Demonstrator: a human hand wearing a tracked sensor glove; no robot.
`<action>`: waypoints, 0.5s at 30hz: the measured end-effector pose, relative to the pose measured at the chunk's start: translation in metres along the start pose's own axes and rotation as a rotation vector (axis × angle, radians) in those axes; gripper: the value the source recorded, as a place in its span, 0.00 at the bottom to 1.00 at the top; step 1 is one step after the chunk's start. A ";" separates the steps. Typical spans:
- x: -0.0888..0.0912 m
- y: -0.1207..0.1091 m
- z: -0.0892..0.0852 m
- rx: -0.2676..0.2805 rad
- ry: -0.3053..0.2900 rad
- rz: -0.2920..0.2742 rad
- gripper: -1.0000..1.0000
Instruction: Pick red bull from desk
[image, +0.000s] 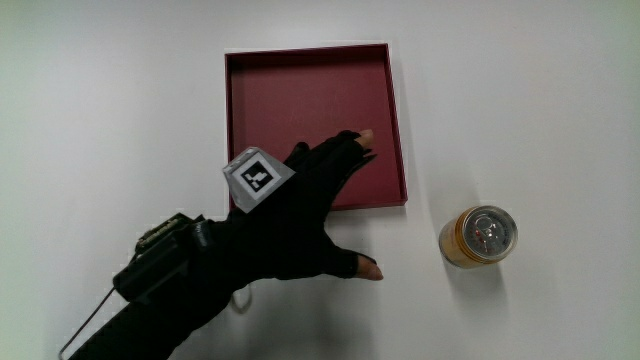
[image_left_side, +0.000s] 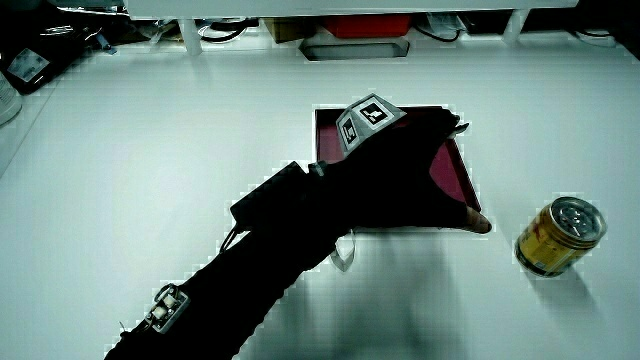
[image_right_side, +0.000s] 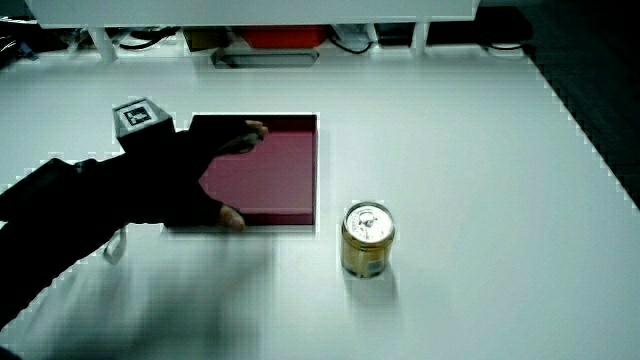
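A gold can (image: 478, 237) with a silver lid stands upright on the white table, beside the dark red tray (image: 390, 110) and a little nearer to the person than it. Both side views show the can (image_left_side: 560, 236) (image_right_side: 367, 240) standing free. The hand (image: 318, 210) in its black glove hovers over the tray's near corner, fingers spread and holding nothing, the thumb stretched toward the can with a gap between them. A patterned cube (image: 256, 176) sits on the back of the hand (image_left_side: 400, 170) (image_right_side: 185, 180).
The tray (image_left_side: 455, 190) (image_right_side: 300, 170) is shallow with low walls and nothing in it. A low partition with cables and a red object (image_left_side: 370, 25) runs along the table's edge farthest from the person.
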 end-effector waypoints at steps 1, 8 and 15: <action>-0.001 0.003 -0.002 0.004 -0.002 -0.015 0.50; -0.008 0.026 -0.018 -0.004 -0.035 -0.061 0.50; -0.012 0.048 -0.036 -0.033 -0.055 -0.026 0.50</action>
